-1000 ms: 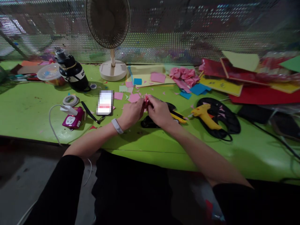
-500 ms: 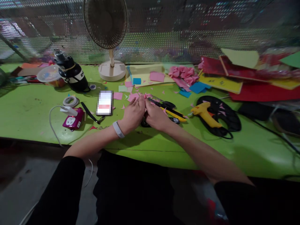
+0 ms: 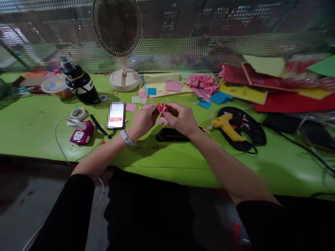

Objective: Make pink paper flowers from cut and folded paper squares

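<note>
Between my two hands is a small pink paper flower [image 3: 161,107] with its petals standing up. My left hand [image 3: 144,119] pinches it from the left, and my right hand [image 3: 181,118] grips it from the right with bent fingers. Below them, pink paper scraps [image 3: 163,121] lie on the green table [image 3: 146,158]. A black case-like object [image 3: 172,135] rests under my right hand, which partly covers it. To the left of my left hand lies a phone [image 3: 116,115] with its screen lit.
A yellow glue gun [image 3: 230,128] lies on a black curved cushion [image 3: 258,130] at right. Behind are pink folded paper flowers [image 3: 202,84] and coloured sheets [image 3: 282,102]. A fan [image 3: 124,81], black bottle [image 3: 82,83], tape roll [image 3: 78,113] and purple power adapter [image 3: 83,134] stand left.
My hands were pressed together low over the scraps. They have now moved apart and lifted, with the pink flower showing between the fingertips. The black case is more exposed.
</note>
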The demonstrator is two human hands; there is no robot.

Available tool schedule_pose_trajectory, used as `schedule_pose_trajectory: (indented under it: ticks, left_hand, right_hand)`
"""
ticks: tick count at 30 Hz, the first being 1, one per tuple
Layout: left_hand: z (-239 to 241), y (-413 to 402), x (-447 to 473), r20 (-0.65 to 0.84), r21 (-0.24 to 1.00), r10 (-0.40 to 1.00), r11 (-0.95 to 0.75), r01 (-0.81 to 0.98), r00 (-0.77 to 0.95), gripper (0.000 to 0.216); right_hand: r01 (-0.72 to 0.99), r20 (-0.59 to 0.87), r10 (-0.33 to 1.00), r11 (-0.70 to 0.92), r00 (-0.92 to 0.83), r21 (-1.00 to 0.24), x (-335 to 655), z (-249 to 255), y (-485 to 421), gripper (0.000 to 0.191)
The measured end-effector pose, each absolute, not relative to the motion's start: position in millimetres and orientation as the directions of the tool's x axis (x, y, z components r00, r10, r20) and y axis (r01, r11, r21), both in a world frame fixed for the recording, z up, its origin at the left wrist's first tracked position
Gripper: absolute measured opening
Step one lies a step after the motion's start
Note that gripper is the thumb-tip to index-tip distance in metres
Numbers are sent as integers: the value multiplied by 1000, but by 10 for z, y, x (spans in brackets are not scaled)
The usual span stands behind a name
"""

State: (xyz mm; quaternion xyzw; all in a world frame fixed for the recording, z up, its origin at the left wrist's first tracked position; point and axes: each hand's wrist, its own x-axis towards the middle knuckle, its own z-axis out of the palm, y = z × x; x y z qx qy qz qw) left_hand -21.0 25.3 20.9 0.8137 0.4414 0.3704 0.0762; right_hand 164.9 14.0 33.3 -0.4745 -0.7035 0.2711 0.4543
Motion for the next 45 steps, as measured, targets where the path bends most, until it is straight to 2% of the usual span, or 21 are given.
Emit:
schedule_pose_trajectory:
  ticks: [2, 4, 9, 11, 13, 15, 18, 25, 32, 39, 41, 45]
  left_hand:
    - [210, 263, -216, 549, 437, 764, -609, 662, 340, 21]
    - [211, 287, -227, 552, 447, 765, -608, 657, 332, 21]
    - [187, 347, -246, 533, 571, 795, -590, 570, 288, 16]
    - [165, 362, -239, 519, 667, 814, -576, 473, 259, 11]
    - [153, 371, -225, 467, 789, 853, -520, 326, 232, 21]
    - [162, 369, -204, 371, 897, 902, -409, 166, 220, 31]
    - [214, 337, -172, 232, 971, 951, -239, 10, 204, 28]
    - [338, 252, -132, 90, 994, 983, -79, -76, 158, 18]
    - [300, 264, -111, 112, 986, 987, -97, -135, 113, 10]
    - [243, 285, -115, 162, 976, 981, -143, -163, 111, 7]
    - [248, 283, -128, 174, 979, 976, -157, -132, 128, 10]
    - [255, 289, -163, 173, 983, 969, -159, -89, 175, 28]
  right_hand:
    - [466, 413, 900, 427, -139, -775, 1659, 321, 146, 26]
    - [445, 403, 903, 425, -150, -788, 1683, 299, 176, 23]
    - [222, 303, 935, 339, -182, -914, 1727, 225, 294, 17]
    - [159, 282, 942, 311, -182, -937, 1718, 211, 318, 24]
    - [96, 257, 951, 276, -175, -956, 1702, 212, 324, 33]
    - [35, 220, 961, 229, -170, -973, 1685, 220, 320, 40]
    - [-28, 175, 970, 173, -169, -985, 1667, 232, 307, 42]
    - [-90, 174, 973, 162, -152, -983, 1630, 240, 293, 35]
    - [-128, 141, 981, 124, -134, -984, 1598, 260, 279, 32]
    - [-156, 174, 979, 156, -109, -975, 1579, 273, 259, 30]
    - [-163, 171, 980, 153, -103, -975, 1577, 262, 265, 31]
    - [-175, 137, 986, 119, -91, -977, 1585, 249, 282, 32]
